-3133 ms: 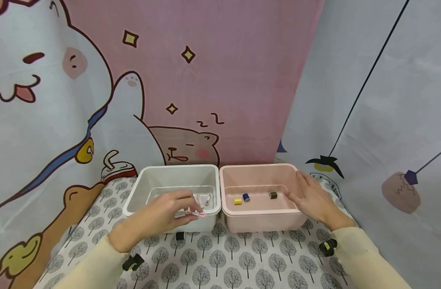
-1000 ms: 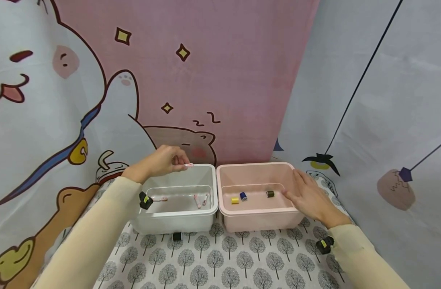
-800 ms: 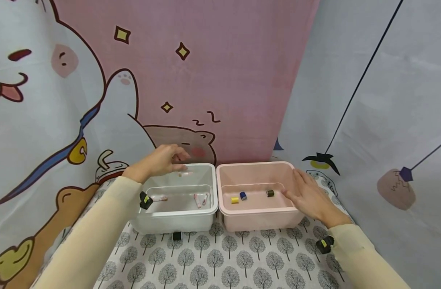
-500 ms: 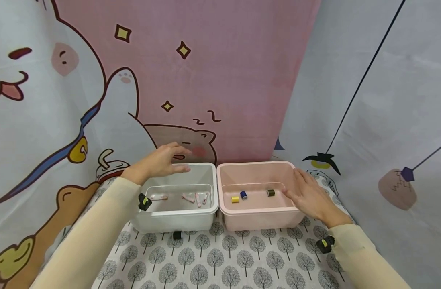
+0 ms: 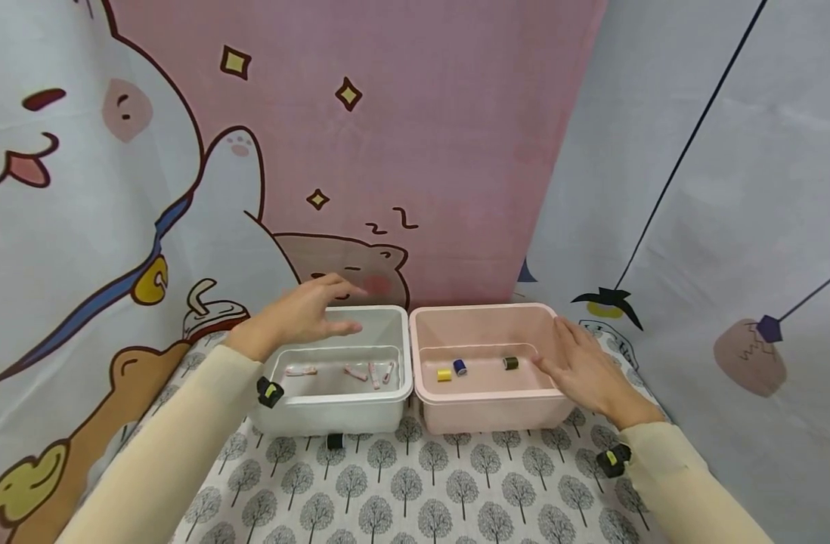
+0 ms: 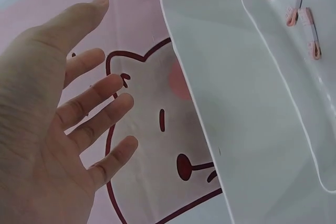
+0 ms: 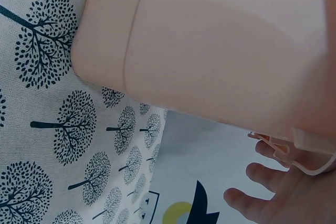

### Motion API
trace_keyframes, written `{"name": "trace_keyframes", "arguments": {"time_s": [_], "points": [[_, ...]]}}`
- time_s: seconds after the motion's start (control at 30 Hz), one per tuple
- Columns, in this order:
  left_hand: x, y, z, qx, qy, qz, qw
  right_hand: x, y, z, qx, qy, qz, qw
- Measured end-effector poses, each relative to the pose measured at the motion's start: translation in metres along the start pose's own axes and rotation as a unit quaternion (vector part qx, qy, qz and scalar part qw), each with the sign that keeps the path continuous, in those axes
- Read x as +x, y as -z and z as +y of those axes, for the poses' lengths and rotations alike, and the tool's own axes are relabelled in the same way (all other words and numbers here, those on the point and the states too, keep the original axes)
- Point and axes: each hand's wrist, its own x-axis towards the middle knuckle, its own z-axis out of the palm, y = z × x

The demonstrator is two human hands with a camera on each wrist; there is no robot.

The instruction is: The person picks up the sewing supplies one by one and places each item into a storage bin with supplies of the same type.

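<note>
My left hand [image 5: 302,313] hovers over the back left of the white bin [image 5: 333,402], thumb and fingers spread and nothing between them. In the left wrist view, the palm [image 6: 47,124] faces the camera beside the bin's wall. Several small pink-and-white folded strips with looped ends lie on the bin's floor, one strip [image 5: 301,371] at the left and another strip [image 5: 355,372] nearer the middle. My right hand [image 5: 588,374] holds the right rim of the pink bin [image 5: 497,412], thumb inside and fingers outside. In the right wrist view, the fingers [image 7: 265,177] show past the rim.
In the pink bin lie a yellow thread spool [image 5: 444,375], a blue spool [image 5: 459,367] and a dark green spool [image 5: 510,363]. A small black spool-like object [image 5: 335,441] is on the tree-print cloth [image 5: 415,499] before the white bin. A printed curtain [image 5: 456,151] hangs behind.
My left hand lifted a pinched pink-and-white strip over the white bin's back and let go. The strip fell to the bin floor, and the fingers spread. The right hand stayed on the pink bin.
</note>
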Motion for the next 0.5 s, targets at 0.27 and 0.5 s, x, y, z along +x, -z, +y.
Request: {"name": "trace_keyframes", "arguments": {"time_s": [0.27,0.5], "points": [[-0.017,-0.009,0.014,0.021,-0.046,0.015,0.9986,0.001,-0.001,0.001,0.004,-0.003,-0.004,1.0],[-0.035,-0.019,0.025,0.019,-0.068,0.017,0.9974,0.001,-0.001,0.002,0.004,-0.004,-0.005,1.0]]}}
